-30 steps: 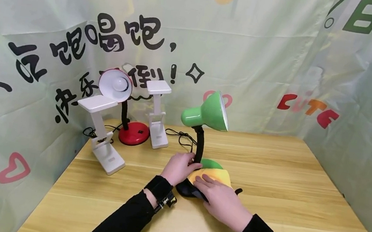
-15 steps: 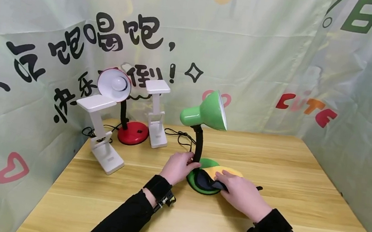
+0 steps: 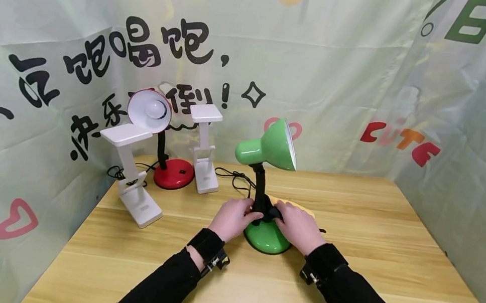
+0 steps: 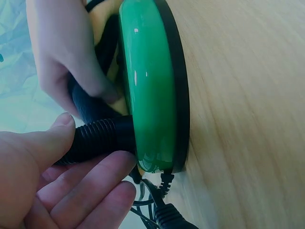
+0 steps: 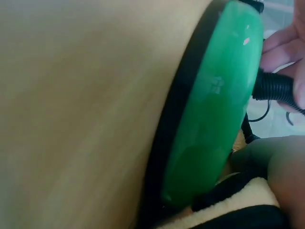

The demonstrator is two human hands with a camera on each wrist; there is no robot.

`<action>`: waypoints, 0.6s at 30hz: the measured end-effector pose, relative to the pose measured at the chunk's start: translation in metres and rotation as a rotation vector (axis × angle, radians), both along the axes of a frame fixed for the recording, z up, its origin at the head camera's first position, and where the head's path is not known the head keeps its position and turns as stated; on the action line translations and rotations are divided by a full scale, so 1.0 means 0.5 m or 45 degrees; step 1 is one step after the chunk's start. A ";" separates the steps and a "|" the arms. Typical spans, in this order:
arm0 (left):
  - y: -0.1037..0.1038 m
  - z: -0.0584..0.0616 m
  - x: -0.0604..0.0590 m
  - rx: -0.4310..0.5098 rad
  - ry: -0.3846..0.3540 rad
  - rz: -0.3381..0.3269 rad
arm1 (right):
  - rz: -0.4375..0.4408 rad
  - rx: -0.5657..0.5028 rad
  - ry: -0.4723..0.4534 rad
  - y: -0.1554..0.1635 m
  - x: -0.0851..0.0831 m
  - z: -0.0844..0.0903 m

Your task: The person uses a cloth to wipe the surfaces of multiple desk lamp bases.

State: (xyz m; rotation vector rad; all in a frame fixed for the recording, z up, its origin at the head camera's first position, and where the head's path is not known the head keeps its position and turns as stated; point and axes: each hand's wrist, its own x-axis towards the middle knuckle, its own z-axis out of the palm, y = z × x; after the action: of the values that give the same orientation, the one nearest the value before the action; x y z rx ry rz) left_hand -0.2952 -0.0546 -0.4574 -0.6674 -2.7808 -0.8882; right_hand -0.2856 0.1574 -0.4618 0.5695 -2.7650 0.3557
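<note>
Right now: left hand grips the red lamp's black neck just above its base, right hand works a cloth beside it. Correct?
Not quite. The left hand grips the neck of the green lamp, as the head view shows; the red lamp stands untouched behind. The right hand does work the cloth beside it.

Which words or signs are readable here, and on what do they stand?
"CUTE": red and orange letters on the backdrop, right side.
"跑喝跑,": black characters on the backdrop, upper left.
"快乐" and "倒!": black, partly hidden behind the lamps.
Green shapes at top right: cut off, unreadable.
Green lamp: no text.

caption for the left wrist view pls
Left hand grips the green lamp's black neck at its base.
</note>
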 end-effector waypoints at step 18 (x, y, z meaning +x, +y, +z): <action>0.001 -0.001 -0.001 -0.015 0.006 0.015 | 0.191 0.146 -0.120 0.007 0.062 0.043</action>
State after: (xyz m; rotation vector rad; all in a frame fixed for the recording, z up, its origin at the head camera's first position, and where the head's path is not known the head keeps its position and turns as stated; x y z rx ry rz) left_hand -0.2955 -0.0541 -0.4577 -0.6527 -2.7851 -0.8682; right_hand -0.2546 0.1607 -0.4404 0.8110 -2.8546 0.2633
